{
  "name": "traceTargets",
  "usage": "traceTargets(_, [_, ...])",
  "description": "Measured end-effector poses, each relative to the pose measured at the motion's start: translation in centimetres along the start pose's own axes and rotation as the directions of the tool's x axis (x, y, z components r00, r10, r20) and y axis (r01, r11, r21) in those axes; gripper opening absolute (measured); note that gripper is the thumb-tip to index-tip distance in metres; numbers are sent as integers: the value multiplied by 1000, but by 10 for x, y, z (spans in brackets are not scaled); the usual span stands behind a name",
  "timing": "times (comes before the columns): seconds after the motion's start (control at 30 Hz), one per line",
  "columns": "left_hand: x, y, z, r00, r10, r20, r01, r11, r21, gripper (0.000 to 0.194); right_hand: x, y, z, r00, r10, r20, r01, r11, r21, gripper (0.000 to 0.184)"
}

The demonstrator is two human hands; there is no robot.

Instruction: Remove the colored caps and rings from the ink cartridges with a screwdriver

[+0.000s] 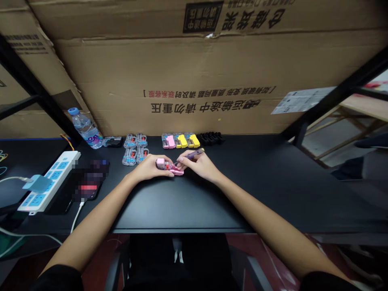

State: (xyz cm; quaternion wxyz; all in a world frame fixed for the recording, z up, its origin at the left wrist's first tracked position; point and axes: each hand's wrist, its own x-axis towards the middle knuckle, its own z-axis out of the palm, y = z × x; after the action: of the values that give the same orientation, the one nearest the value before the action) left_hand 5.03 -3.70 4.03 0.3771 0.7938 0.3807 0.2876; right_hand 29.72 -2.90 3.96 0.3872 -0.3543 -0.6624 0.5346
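At desk (182,210) centre, left hand (148,167) pinches pink device (167,166), right hand (202,166) pinches pen-like tool (195,154) against it, apparently mid-work.

Big brown corrugated cardboard panel (182,64) stands like a wall right behind my matte black desk (257,182), w/ upside-down Chinese print, mostly dark, a few chars red. Black metal frame bars (21,60) slant up on my L; a matching black metal post (333,89) slants up on my R, w/ a white printed sheet (303,100) on the cardboard beside it. Past that post: light wooden table (363,106) w/ slim legs, pale grey floor (323,121) under it. Below my desk edge: dark red floor (97,262), plus grey chair armrests (256,275) L & R. Soft light leaves a dull sheen on the desktop nr me.
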Motion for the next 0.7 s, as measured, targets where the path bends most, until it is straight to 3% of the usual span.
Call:
traceTargets(0.17, [0, -2, 4, 1000, -19, -18, 19, 1000, -18, 54, 0, 0, 3, 1000, -4, -20, 4, 1000, -22, 47])
traceTargets(0.43, [1, -5, 7, 998, -55, -15, 55, 997, -50, 57, 1, 11, 10, 988, 14, -154, -10, 1000, 23, 47])
traceTargets(0.7, [0, -3, 7, 999, -34, -40, 32, 998, -53, 63, 5, 17, -1, 959, 30, -281, -19, 999, 42, 50])
